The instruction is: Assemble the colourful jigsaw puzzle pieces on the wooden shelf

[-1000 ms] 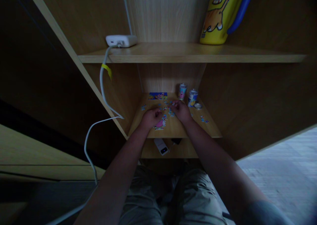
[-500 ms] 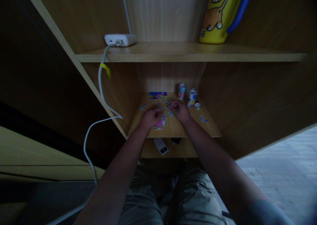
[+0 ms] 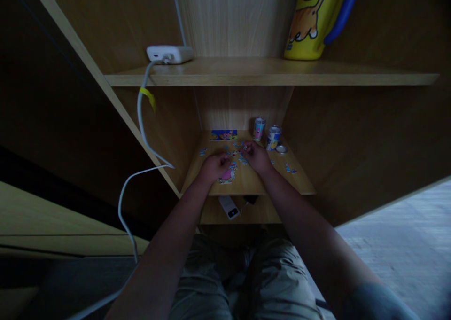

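On the lower shelf (image 3: 246,183) lie several small jigsaw puzzle pieces (image 3: 243,160), mostly blue. A partly joined puzzle section (image 3: 226,175) with a pink area sits just below my left hand (image 3: 214,166). That hand's fingers are curled together; whatever they hold is hidden. My right hand (image 3: 257,156) is over the loose pieces with its fingertips pinched, and anything between them is too small to make out. Behind both hands a colourful picture card (image 3: 224,135) lies flat near the back wall. More pieces (image 3: 290,168) lie at the right and others (image 3: 203,152) at the left.
Two small printed cans (image 3: 259,128) (image 3: 273,138) stand at the back right beside a round lid (image 3: 281,149). A shelf (image 3: 239,78) overhead bears a white charger (image 3: 169,54) and a yellow mug (image 3: 306,28). A white cable (image 3: 121,202) hangs at left. Below lies a white power bank (image 3: 229,208).
The view has shifted very slightly. Both hands stay in nearly the same places with the same closed fingers, and the puzzle pieces look unmoved.
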{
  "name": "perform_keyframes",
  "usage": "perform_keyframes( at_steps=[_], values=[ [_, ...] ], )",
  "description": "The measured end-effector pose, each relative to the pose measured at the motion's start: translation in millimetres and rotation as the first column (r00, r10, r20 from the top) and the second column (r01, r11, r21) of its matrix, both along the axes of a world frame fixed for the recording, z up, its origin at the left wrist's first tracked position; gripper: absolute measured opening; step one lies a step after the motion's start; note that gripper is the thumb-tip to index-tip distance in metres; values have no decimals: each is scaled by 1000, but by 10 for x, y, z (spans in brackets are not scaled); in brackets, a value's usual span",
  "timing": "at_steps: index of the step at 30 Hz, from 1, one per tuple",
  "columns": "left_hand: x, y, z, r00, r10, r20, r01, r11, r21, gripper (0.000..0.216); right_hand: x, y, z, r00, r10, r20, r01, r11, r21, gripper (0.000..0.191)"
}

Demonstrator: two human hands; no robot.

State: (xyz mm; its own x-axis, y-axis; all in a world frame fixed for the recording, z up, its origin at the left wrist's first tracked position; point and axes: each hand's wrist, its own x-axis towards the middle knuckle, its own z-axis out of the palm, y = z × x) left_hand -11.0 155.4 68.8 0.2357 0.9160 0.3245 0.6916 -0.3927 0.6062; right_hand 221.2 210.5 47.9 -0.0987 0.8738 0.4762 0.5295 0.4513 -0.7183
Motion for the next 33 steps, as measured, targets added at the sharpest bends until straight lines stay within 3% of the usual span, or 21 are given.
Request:
perform_keyframes(
  at_steps=[33],
  values=[
    [22,13,31,994,19,-106,-22,999,-26,19,-37,-29,-19,986,51,161,-46,998,-35,15]
  ],
)
